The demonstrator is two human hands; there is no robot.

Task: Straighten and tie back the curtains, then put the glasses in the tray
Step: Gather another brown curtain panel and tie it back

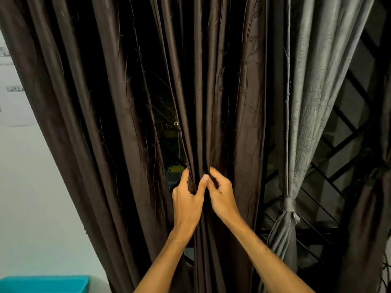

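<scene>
My left hand and right hand pinch brown curtain folds mid-height; soft, slick, light fabric, best gathered here for tying.

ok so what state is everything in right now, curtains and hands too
brown curtain: hanging loose, untied, with its middle folds bunched between both hands
grey curtain: gathered and tied back with a grey band
left hand: grips a fold of the brown curtain
right hand: pinches the folds next to it
teal tub: only its rim in view, contents hidden
</scene>
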